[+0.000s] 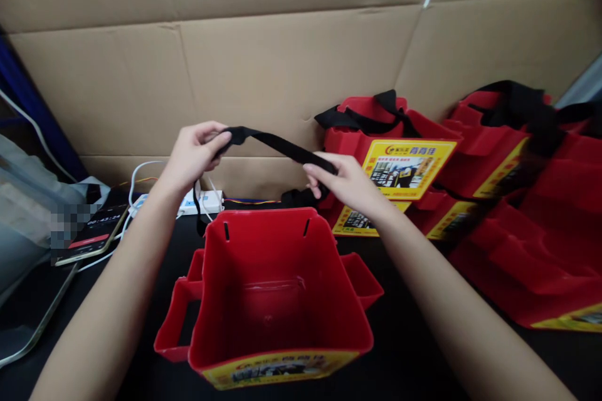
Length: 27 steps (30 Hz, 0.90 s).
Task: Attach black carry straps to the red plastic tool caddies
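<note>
Both your forearms reach forward from the bottom corners and meet above the open red bag (277, 288). Your left hand (192, 153) is raised highest, wrist bent, with thumb and fingers pinched shut on one end of the black strap (277, 144). Your right hand (345, 182) sits a little lower and to the right, palm down, fingers curled closed over the other stretch of the same strap.

The strap runs taut and slanting between the hands, higher at the left. A loose tail drops from your left hand beside the bag's back left corner, near the left of two slots (226, 230) cut in its back wall.

The bag stands upright on the black counter (414, 351), just below and in front of your hands, mouth open, with a yellow label on its near side.

More red bags (493, 156) with black straps are piled to the right, and a cardboard wall (282, 62) stands behind. A white power strip (202, 202) lies under your left hand, a phone (89, 235) further left.
</note>
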Tool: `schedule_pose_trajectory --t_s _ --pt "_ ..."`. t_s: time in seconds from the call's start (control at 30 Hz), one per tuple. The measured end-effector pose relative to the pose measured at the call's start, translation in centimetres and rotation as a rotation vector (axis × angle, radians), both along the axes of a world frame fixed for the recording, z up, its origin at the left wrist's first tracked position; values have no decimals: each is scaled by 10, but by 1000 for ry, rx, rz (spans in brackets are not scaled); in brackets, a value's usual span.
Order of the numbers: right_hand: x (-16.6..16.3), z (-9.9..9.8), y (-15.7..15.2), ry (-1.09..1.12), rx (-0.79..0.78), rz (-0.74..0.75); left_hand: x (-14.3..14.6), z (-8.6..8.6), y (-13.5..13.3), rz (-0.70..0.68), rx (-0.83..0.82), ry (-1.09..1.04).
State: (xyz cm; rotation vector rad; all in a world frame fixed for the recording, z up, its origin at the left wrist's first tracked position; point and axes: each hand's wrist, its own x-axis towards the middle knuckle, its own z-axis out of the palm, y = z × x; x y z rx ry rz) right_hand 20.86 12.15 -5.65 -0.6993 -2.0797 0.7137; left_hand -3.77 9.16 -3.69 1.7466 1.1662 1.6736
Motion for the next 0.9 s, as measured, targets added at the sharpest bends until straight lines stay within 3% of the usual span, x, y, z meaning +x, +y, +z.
schedule_pose_trajectory --t_s 0.17,0.27,0.33,0.43,0.53,0.73,0.8,0.9 --pt "14 18 -4 38 269 -257 -13 -1 9 365 62 -28" --pt "22 25 -7 64 352 -337 -20 -1 10 609 112 216" --pt "27 27 -7 115 369 -369 -24 2 7 647 76 403" --pt "29 29 -6 196 409 -432 -21 5 -1 497 -105 572" --pt "25 27 -7 210 400 -424 -8 2 -5 156 -289 621" --pt "3 9 -13 -107 353 -246 29 -9 -7 -331 -233 592" --pt "-3 4 -15 -151 348 -222 38 -13 -6 -408 -204 583" --pt "-4 2 -15 -231 343 -196 42 -17 2 -316 -103 455"
